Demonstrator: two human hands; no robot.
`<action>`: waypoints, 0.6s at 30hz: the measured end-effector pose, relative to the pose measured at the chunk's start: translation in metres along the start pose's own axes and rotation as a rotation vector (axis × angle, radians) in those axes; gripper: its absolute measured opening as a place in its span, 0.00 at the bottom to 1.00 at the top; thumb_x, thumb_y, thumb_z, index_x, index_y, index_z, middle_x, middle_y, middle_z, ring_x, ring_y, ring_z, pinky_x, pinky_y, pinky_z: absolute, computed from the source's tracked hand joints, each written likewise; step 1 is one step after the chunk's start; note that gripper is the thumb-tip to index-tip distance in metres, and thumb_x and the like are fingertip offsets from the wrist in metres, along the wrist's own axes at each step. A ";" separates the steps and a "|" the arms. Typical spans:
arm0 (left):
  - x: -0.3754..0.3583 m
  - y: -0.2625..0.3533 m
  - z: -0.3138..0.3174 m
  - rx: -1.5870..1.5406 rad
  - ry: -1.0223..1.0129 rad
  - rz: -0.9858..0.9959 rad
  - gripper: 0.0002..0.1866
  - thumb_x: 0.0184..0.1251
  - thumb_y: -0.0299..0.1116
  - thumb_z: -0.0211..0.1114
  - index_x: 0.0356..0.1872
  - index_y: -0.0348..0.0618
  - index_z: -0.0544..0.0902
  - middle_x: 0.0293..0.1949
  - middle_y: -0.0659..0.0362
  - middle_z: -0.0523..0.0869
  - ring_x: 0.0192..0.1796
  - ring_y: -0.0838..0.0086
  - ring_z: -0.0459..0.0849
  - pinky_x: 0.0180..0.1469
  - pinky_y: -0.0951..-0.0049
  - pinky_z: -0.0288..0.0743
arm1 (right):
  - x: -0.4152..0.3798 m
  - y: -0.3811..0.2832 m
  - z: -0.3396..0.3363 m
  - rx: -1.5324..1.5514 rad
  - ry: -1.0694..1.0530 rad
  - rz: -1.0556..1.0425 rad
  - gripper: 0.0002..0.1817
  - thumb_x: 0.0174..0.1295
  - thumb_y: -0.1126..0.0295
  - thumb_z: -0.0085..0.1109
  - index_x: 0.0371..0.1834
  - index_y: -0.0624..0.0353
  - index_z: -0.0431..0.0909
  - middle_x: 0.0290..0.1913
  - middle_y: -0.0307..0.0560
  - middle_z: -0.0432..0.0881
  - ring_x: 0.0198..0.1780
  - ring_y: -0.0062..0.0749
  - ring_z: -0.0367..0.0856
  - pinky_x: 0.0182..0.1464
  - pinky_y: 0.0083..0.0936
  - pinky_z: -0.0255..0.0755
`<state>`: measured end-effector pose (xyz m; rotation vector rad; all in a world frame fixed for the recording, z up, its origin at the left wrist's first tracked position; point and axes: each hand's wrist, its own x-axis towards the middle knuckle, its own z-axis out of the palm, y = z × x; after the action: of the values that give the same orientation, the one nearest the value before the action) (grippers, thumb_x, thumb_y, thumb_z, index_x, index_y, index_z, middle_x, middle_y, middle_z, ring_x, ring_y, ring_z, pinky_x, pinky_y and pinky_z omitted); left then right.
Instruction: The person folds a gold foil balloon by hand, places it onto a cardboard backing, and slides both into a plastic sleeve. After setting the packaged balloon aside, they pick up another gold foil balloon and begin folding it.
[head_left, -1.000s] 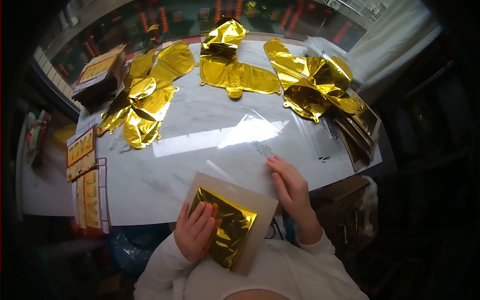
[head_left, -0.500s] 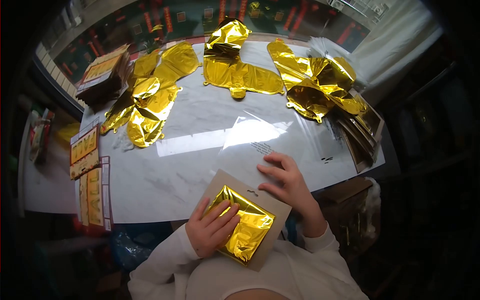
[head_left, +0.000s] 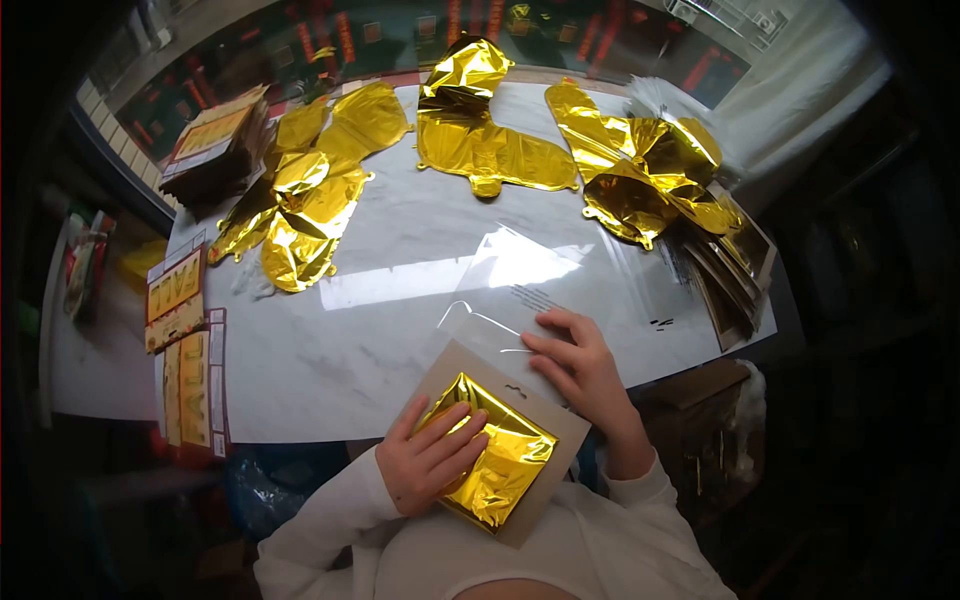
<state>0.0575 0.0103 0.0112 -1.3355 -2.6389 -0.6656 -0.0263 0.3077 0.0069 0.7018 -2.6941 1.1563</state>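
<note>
My left hand (head_left: 430,462) lies with outstretched fingers across a folded gold foil balloon (head_left: 515,460), pressing it against a grey-beige card (head_left: 558,430) with a hanger slot. The card is tilted at the table's near edge, close to my body. My right hand (head_left: 580,365) is at the card's upper right, its fingertips closed on the edge of a clear plastic bag (head_left: 500,275) with small dark print. The bag's near edge stands slightly raised, catching light.
Unfolded gold foil balloons lie at the left (head_left: 310,215), centre back (head_left: 490,150) and right (head_left: 635,180). Printed cards (head_left: 195,385) line the left edge below a card stack (head_left: 215,145). More cards (head_left: 735,285) stack at the right, and a carton (head_left: 690,385) stands below.
My right fingers have come closer together at the bag, and its near edge has lifted. My left hand stays on the foil. The whole view has shifted slightly.
</note>
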 end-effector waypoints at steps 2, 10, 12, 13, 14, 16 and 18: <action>0.006 0.000 0.001 -0.014 0.002 -0.005 0.27 0.71 0.37 0.67 0.71 0.43 0.79 0.74 0.51 0.79 0.77 0.56 0.76 0.78 0.37 0.62 | 0.001 0.002 0.000 -0.003 0.000 -0.015 0.18 0.65 0.74 0.72 0.59 0.53 0.90 0.64 0.53 0.80 0.67 0.47 0.79 0.68 0.36 0.76; 0.007 -0.017 -0.001 0.082 -0.015 -0.002 0.26 0.72 0.38 0.65 0.70 0.44 0.80 0.73 0.52 0.80 0.77 0.56 0.76 0.79 0.36 0.61 | 0.006 0.002 -0.010 -0.055 -0.028 -0.109 0.16 0.65 0.70 0.74 0.57 0.52 0.90 0.56 0.50 0.83 0.59 0.45 0.82 0.60 0.36 0.79; 0.005 -0.017 -0.001 0.074 -0.018 -0.015 0.26 0.72 0.39 0.65 0.70 0.44 0.80 0.73 0.53 0.80 0.77 0.57 0.76 0.79 0.36 0.60 | 0.009 -0.003 -0.012 -0.302 -0.005 -0.288 0.16 0.62 0.72 0.73 0.55 0.51 0.90 0.46 0.44 0.84 0.49 0.41 0.83 0.50 0.32 0.79; 0.004 -0.015 0.000 0.062 -0.020 -0.028 0.26 0.72 0.39 0.65 0.70 0.45 0.80 0.73 0.53 0.80 0.77 0.57 0.76 0.79 0.35 0.59 | 0.008 -0.002 -0.012 -0.299 -0.005 -0.286 0.16 0.62 0.72 0.73 0.55 0.51 0.90 0.46 0.44 0.84 0.49 0.41 0.83 0.50 0.32 0.79; 0.004 -0.013 0.001 0.061 -0.023 -0.029 0.26 0.72 0.39 0.65 0.70 0.45 0.80 0.73 0.53 0.80 0.77 0.57 0.76 0.79 0.35 0.59 | 0.007 0.000 -0.012 -0.334 -0.029 -0.333 0.18 0.60 0.72 0.72 0.55 0.50 0.90 0.43 0.41 0.84 0.45 0.39 0.83 0.48 0.31 0.78; 0.005 -0.009 0.003 0.104 -0.024 -0.036 0.27 0.72 0.40 0.66 0.70 0.46 0.80 0.74 0.52 0.79 0.78 0.56 0.75 0.80 0.34 0.57 | 0.008 0.001 -0.012 -0.370 -0.052 -0.379 0.20 0.57 0.73 0.71 0.55 0.49 0.89 0.40 0.38 0.83 0.41 0.36 0.82 0.45 0.29 0.76; 0.005 -0.009 0.004 0.112 -0.031 -0.035 0.28 0.72 0.41 0.66 0.71 0.46 0.79 0.75 0.52 0.79 0.78 0.56 0.75 0.80 0.33 0.57 | 0.010 -0.001 -0.016 -0.386 -0.108 -0.447 0.20 0.54 0.72 0.67 0.53 0.48 0.87 0.37 0.37 0.81 0.37 0.34 0.81 0.47 0.29 0.77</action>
<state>0.0481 0.0109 0.0064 -1.2815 -2.6856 -0.4969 -0.0358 0.3143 0.0219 1.2312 -2.5317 0.4903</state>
